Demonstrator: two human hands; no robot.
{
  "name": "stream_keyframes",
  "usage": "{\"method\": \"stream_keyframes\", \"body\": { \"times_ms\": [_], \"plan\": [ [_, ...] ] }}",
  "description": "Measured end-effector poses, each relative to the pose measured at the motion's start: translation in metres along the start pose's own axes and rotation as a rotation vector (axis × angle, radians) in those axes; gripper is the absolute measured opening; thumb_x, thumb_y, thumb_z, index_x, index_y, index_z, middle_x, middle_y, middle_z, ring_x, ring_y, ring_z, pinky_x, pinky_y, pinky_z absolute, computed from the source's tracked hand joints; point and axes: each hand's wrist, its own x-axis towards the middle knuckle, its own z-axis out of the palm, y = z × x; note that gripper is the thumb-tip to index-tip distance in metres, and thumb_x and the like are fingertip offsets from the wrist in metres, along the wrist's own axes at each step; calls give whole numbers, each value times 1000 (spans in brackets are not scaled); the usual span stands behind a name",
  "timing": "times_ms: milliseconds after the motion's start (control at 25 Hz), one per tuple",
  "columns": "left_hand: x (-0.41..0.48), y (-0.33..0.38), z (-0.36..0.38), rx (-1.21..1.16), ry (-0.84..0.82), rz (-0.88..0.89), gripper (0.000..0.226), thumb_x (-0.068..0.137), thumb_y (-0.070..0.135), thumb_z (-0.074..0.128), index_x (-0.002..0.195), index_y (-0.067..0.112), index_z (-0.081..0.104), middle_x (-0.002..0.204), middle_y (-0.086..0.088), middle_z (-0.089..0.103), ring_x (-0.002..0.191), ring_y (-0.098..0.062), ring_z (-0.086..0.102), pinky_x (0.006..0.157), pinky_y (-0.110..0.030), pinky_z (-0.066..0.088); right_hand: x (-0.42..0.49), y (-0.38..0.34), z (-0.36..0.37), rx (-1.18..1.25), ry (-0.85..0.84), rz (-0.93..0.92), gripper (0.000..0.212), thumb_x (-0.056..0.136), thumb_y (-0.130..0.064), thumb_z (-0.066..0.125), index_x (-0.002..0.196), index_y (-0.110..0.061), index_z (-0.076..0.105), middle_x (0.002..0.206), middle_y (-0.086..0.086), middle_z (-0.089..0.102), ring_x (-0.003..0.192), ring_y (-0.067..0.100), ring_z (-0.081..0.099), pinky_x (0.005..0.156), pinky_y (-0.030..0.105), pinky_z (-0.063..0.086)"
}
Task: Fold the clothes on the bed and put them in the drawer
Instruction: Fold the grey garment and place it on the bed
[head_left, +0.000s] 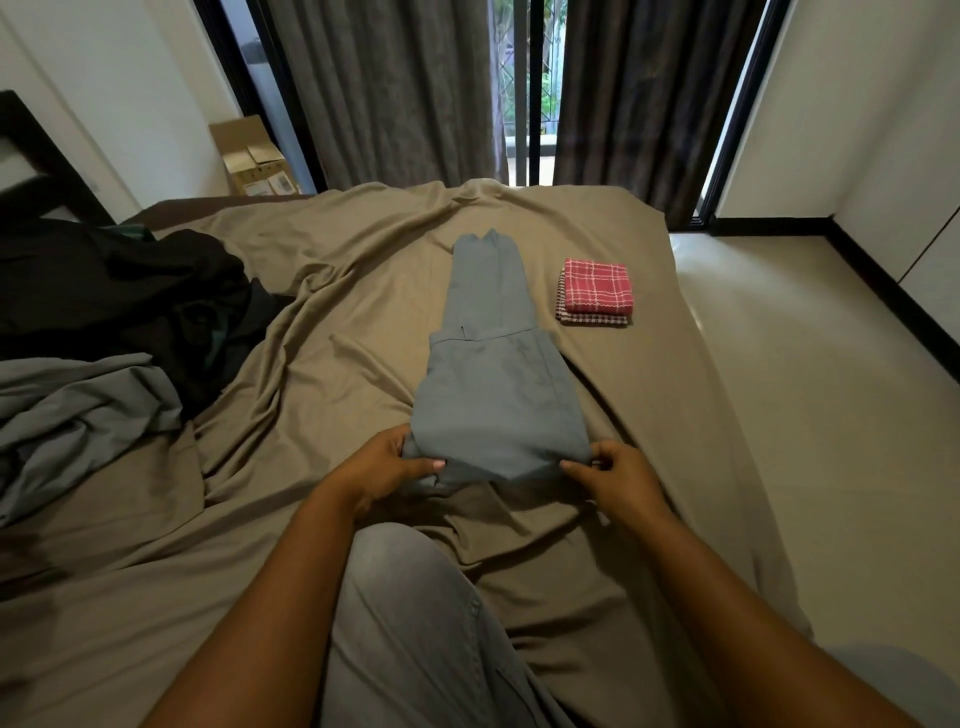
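The bed (322, 364), under a rumpled tan sheet, carries everything, and a blue-grey garment (493, 384) lies in the middle of it, folded lengthwise into a long narrow strip that runs straight away from the person. Places below are given from that garment.

Beyond its far end, past the edge of the bed, hang dark grey curtains (384, 93), parted by a narrow gap with greenery showing through. To the garment's right, beyond the bed's edge, is a pale glossy floor (810, 364). Well to the garment's left a heap of black clothes (130, 296) sits on the sheet, and a crumpled grey cloth (78, 410) lies against the heap's nearer side. Nearer than the garment, the person's leg in grey jeans (405, 597) rests on the sheet. Far off to its upper left a cardboard box (254, 161) stands against the wall.

Just beside the garment's far half, on its right and not touching it, a folded red checked cloth (597, 288) is stacked on a brown checked cloth (592, 321).

The left grip (387, 462) pinches the garment's near left corner, thumb on top and fingers curled beneath. The right grip (618, 475) pinches the near right corner the same way, and the near edge is bunched slightly between them
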Motion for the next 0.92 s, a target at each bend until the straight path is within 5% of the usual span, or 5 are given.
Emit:
{"method": "stream_keyframes", "body": {
  "times_ms": [240,440,680,800,920],
  "plan": [
    [-3,0,-6,-142,71,54,26,96,12,66,122,9,66,111,-15,75,105,-32,70,93,-43,56,16,-12,-32,-145,13,-35,28,80,-27,86,88,-7,68,83,10,72,81,26,69,76,44,59],
    [-9,8,3,-107,-12,-99,32,93,23,70,123,12,66,111,-15,74,97,-29,71,76,-35,60,11,-6,-29,171,-164,-68,24,84,-20,82,102,-13,68,100,8,75,96,26,73,75,33,60],
    [-3,12,13,-474,-13,-279,55,90,59,64,130,21,64,127,-10,70,120,-35,63,107,-53,46,6,-15,-15,210,-197,-42,25,86,-21,81,104,-15,66,107,4,71,99,20,69,76,30,60],
    [-7,14,14,-301,-17,-128,47,85,34,76,121,4,66,116,-20,72,101,-31,70,84,-40,58,10,-9,-9,126,-108,-32,34,84,-24,83,109,-12,64,109,6,71,100,22,68,85,43,60],
    [-3,-1,4,-125,-132,-137,54,81,26,83,128,9,63,119,-11,73,104,-22,71,88,-32,59,13,-6,-6,87,-174,63,53,80,-27,86,122,-7,58,121,13,67,106,27,66,92,48,58]
  ]
}}
